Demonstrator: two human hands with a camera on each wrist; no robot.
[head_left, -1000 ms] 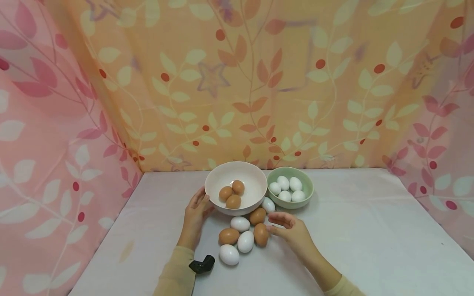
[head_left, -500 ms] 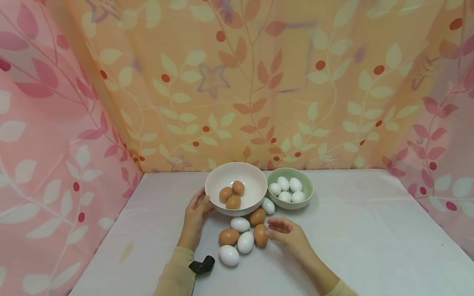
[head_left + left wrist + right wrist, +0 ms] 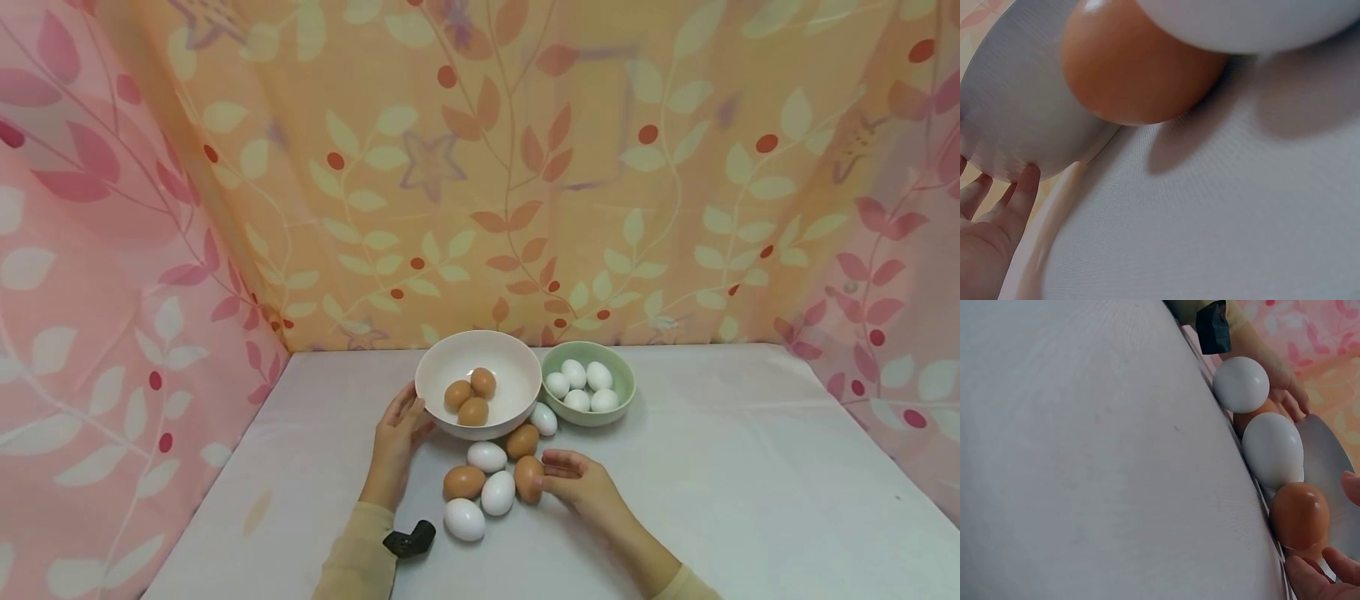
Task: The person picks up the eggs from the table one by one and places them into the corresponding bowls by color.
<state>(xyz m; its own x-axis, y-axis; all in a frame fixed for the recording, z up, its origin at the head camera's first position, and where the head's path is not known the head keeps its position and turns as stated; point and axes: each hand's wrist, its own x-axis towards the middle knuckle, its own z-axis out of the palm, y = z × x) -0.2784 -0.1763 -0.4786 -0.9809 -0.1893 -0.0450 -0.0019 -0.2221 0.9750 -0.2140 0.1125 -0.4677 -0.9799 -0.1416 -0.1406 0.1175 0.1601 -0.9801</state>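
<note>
My left hand (image 3: 396, 442) rests its fingers against the left side of a white bowl (image 3: 517, 371), which has three brown eggs (image 3: 472, 411) inside. In the left wrist view the fingertips (image 3: 1030, 175) touch the bowl's outer wall. My right hand (image 3: 588, 487) is at the right side of a brown egg (image 3: 528, 478) on the table, thumb and fingers apart; the thumb tip overlaps the egg's edge in the head view. Whether it touches the egg I cannot tell. Several more loose eggs lie in front of the bowl, among them a white egg (image 3: 498, 493) and another brown egg (image 3: 463, 482).
A green bowl (image 3: 627, 379) with several white eggs stands right beside the white bowl. One white egg (image 3: 543, 419) lies in front, between the two bowls. A black wrist device (image 3: 410, 540) is on the left forearm. Patterned cloth (image 3: 480, 167) hangs behind the table.
The right hand has shifted slightly toward the person, down alongside the nearer brown egg. The left hand stays on the white bowl, and the eggs keep their places.
</note>
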